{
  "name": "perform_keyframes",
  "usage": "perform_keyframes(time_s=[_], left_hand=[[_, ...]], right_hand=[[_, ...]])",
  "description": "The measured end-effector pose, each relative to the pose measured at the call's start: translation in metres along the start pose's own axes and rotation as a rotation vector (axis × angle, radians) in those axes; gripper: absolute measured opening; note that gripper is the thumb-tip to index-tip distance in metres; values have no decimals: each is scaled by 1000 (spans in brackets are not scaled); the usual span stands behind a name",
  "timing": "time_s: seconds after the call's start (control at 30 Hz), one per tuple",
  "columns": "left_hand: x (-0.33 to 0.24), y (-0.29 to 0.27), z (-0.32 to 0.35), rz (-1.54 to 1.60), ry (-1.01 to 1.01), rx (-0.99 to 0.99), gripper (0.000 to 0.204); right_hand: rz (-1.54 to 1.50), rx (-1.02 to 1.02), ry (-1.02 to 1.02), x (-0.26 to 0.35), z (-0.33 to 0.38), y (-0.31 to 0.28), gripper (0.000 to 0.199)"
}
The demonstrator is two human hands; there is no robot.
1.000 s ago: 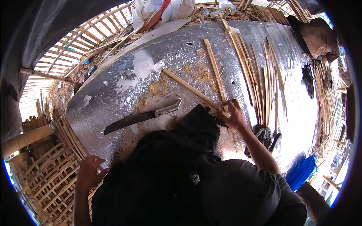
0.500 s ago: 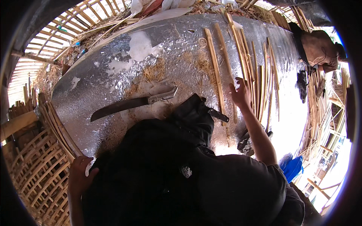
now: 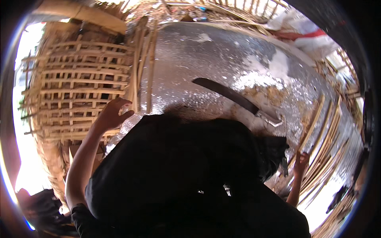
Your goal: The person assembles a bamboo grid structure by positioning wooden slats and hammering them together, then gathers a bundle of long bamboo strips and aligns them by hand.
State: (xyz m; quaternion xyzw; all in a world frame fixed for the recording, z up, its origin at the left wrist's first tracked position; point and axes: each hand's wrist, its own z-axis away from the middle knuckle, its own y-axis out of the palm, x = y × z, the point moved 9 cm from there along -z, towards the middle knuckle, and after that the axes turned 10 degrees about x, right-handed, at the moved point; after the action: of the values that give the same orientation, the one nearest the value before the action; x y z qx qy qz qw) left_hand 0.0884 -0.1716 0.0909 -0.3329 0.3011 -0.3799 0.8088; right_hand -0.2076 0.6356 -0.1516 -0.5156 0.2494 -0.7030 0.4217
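The left hand [image 3: 112, 115] is raised at the near left edge of the broad, dimpled sheet-metal table [image 3: 206, 59]. Just beyond its fingertips [image 3: 126, 102] a few long split bamboo poles [image 3: 143, 67] lean along that edge, and left of the fingers stands the lashed bamboo lattice frame [image 3: 75, 83]. Well to the right of those fingers, a long dark-bladed chopping knife with a pale handle [image 3: 234, 99] lies on the table. The right hand [image 3: 301, 163] is at the table's near right side, its fingers among a spread of thin flat bamboo strips [image 3: 323, 146] that lie on the table and run away beyond and right of them. The knife's handle lies beyond and left of the right hand.
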Motion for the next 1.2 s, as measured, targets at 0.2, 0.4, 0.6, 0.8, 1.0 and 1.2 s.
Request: perform_keyframes(time_s=[0.2,0.4,0.6,0.8,1.0,1.2], left_hand=[[145,70,-12,174,-327,-245,78],[182,103,-95,236,-629,-293,124],[216,122,-129,344,-653,-251,132],[224,128,-147,385,-592,-281,120],[200,126,-136,899,-391,69,107],[137,40,-100,134,-585,-678,62]], right_hand=[[30,201,42,25,-20,41,37],[163,175,-83,54,-15,45,35],[162,125,-164,81,0,48,30],[150,66,-140,78,4,49,26],[205,36,-165,81,3,53,28],[222,34,-111,66,4,54,26]])
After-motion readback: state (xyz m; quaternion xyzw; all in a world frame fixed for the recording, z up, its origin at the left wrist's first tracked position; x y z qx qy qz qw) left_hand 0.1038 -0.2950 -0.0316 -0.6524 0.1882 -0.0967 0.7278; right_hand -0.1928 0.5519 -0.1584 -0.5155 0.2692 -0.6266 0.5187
